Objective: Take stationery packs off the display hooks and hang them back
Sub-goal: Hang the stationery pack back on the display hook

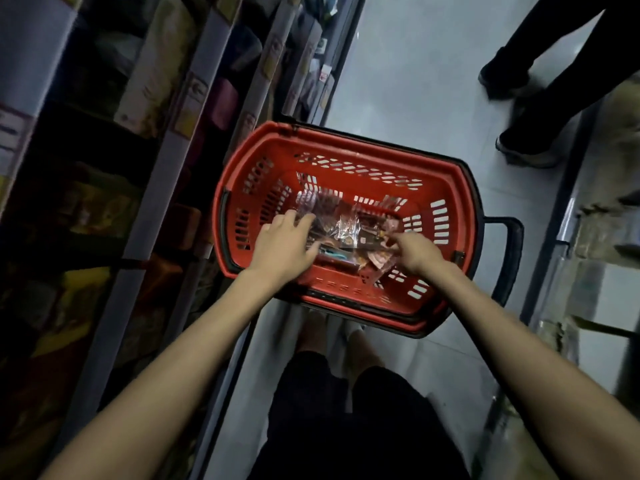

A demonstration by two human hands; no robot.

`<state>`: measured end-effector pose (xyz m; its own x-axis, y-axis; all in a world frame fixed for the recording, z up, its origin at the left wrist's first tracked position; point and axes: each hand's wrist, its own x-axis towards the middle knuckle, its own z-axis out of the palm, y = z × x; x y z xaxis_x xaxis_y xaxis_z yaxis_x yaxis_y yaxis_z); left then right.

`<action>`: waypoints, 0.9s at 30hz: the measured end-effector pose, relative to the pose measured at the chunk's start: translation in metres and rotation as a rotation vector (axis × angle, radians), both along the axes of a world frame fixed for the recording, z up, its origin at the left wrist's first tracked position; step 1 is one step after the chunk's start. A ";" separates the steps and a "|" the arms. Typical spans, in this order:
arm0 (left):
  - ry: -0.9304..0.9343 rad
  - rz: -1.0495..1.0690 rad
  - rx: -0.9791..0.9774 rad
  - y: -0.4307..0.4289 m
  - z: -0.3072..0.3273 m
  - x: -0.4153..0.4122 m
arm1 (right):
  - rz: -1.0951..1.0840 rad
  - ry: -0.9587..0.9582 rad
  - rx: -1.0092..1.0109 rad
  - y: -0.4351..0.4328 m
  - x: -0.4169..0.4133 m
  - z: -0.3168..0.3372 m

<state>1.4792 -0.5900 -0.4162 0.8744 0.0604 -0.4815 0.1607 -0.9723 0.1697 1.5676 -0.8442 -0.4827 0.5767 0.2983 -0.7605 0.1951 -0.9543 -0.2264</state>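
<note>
A red plastic shopping basket stands on the floor in front of me. Several clear-wrapped stationery packs lie in a loose pile on its bottom. My left hand reaches into the basket from the left, fingers spread and resting on the packs. My right hand reaches in from the right and pinches the edge of one clear pack between thumb and fingers. The display hooks are not in view.
Store shelving full of dark, blurred goods runs along the left. Another person's legs and shoes stand on the grey floor at the upper right. A black pull handle sticks out on the basket's right. More shelving lines the right edge.
</note>
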 end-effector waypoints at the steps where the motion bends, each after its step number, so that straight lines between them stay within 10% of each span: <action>1: 0.038 -0.025 0.014 0.002 -0.011 0.007 | 0.076 0.020 -0.031 0.001 0.000 -0.009; 10: 0.259 -0.324 0.055 -0.011 -0.102 0.068 | 0.252 -0.039 -0.210 -0.003 0.007 -0.023; 27: 0.221 -0.378 0.085 -0.070 -0.199 0.088 | -0.493 -0.172 0.244 -0.021 -0.002 0.037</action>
<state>1.5675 -0.6605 -0.6147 0.7193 -0.1961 -0.6664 -0.1850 -0.9788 0.0883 1.5661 -0.8650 -0.4459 0.8016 0.1175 -0.5862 -0.2064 -0.8659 -0.4557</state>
